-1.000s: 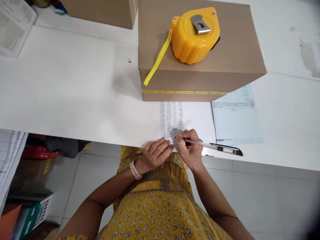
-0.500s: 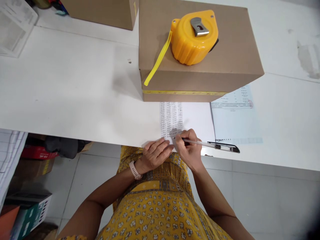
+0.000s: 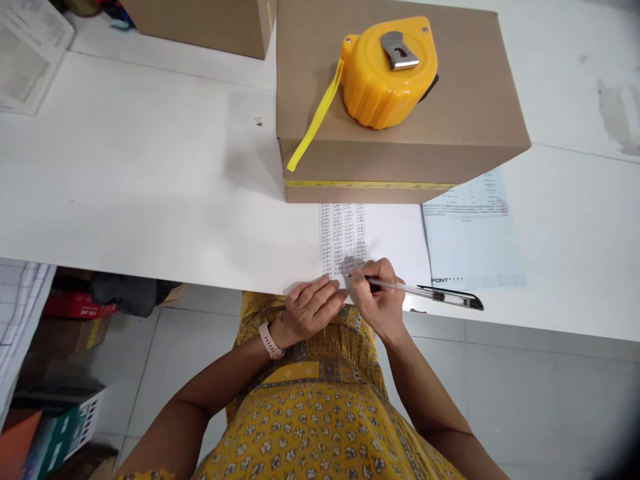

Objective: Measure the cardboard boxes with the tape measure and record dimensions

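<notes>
My right hand (image 3: 381,299) pinches a clear pen (image 3: 425,291), its tip resting on a white sheet (image 3: 373,237) filled with small written columns. My left hand (image 3: 313,308), with a pale watch on the wrist, lies with its fingers curled on the sheet's near left corner at the table's front edge, touching the right hand. Just beyond the sheet stands a brown cardboard box (image 3: 465,120) with a yellow tape measure (image 3: 387,73) on top; its yellow strap hangs over the box's front.
A pale blue printed form (image 3: 473,240) lies right of the sheet. A second cardboard box (image 3: 200,23) stands at the back, papers (image 3: 25,53) at the far left of the white table (image 3: 125,180). Boxes and clutter sit on the floor at left.
Almost nothing differs: the pen's far end shifts slightly while its tip stays on the sheet. The left hand has not moved.
</notes>
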### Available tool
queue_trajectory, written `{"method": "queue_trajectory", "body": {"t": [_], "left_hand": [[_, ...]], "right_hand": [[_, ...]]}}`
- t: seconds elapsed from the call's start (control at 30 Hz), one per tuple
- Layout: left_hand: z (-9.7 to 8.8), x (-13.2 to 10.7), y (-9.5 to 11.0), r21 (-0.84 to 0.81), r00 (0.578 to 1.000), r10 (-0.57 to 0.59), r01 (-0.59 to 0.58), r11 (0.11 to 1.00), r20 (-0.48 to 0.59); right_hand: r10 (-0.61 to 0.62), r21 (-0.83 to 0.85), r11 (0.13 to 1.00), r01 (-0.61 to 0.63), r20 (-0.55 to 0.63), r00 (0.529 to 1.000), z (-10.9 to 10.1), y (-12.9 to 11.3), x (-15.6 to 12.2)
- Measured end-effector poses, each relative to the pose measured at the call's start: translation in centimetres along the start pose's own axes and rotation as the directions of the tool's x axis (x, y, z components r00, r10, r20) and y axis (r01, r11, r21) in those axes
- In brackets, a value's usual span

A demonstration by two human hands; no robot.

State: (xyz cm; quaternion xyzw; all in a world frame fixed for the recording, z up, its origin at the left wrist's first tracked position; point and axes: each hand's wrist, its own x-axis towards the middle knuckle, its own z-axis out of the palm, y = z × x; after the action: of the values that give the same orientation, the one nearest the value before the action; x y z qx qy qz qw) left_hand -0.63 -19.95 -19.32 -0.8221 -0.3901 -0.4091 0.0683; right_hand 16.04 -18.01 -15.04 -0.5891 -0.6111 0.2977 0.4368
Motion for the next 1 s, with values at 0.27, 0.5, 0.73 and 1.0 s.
{"method": "queue_trajectory", "body": {"t": [0.27,0.5,0.73,1.0], "left_hand": [[-0.1,0.2,-0.3,-0.023,1.000,-0.001,0.001,1.000,-0.005],[-2.1,2.0,1.2,-0.165,0.986,-0.153,0.163,0.973,0.069],[-6.4,13.4,-3.7,-0.045,0.971,-0.113,0.106,0.993,-0.212],[-3.7,25.4,-8.8,-0.094,0.926,-0.313,0.338,0.937,0.212]], "right_hand": [[0.034,0.108,0.994,-0.001,-0.304,0.952,-0.9,0.2,0.5],[-0.172,-0.595,0.802,0.050,-0.150,0.974,-8.9,4.3,5.1],[-0.307,-0.744,0.647,0.166,-0.054,0.950,-9.3,7.8,6.9],[-0.410,-0.650,0.737,0.187,-0.209,0.888,-9.2,8.5,6.7]]}}
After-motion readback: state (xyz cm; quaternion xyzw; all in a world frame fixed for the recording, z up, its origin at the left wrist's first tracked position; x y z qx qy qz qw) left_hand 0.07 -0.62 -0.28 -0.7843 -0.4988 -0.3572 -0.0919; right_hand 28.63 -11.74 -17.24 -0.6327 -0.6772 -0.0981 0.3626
